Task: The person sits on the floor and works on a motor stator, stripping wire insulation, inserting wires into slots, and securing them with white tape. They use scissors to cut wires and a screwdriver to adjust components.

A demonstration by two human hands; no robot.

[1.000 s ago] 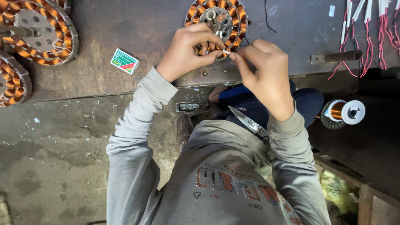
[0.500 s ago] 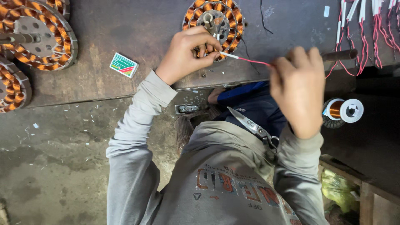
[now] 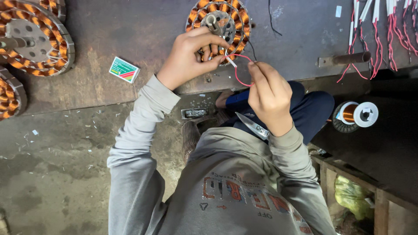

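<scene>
Copper windings, orange and glossy, are seen wrapped in segments around a round metal stator point(image 3: 220, 26) that lies flat on a worn, dark brown workbench point(image 3: 130, 39). A short grey shaft rises from the stator's hub. The near edge of this stator is gripped by the left hand point(image 3: 187, 56), whose fingers are curled closed over the coils, with a thin white sleeve point(image 3: 230, 62) pinched at the fingertips. A thin red wire point(image 3: 239, 74) is looped from that sleeve down and round to the right hand point(image 3: 270, 93), which is held just below the stator, over the bench edge. The right hand's fingers are drawn together, the wire being pinched between thumb and forefinger while the other fingers are loosely folded.

Grey long sleeves of a soft knit are worn on both arms. A slim metal blade point(image 3: 252, 126) is seen lying across the lap, against dark blue trousers.

Two larger wound stators point(image 3: 30, 37) of the same copper-and-steel make are laid at the left of the bench, partly cut off by the frame. A small green and white box point(image 3: 124, 69) rests between them and the held stator. A spool of copper wire point(image 3: 355, 114) with white flanges is set to the right, beside the knee. Bundles of red leads with white sleeving point(image 3: 379, 30) are hung over the bench's far right, near a rusty metal bar point(image 3: 344, 58). The concrete floor point(image 3: 52, 165) is rough, grey and littered with white scraps.
</scene>
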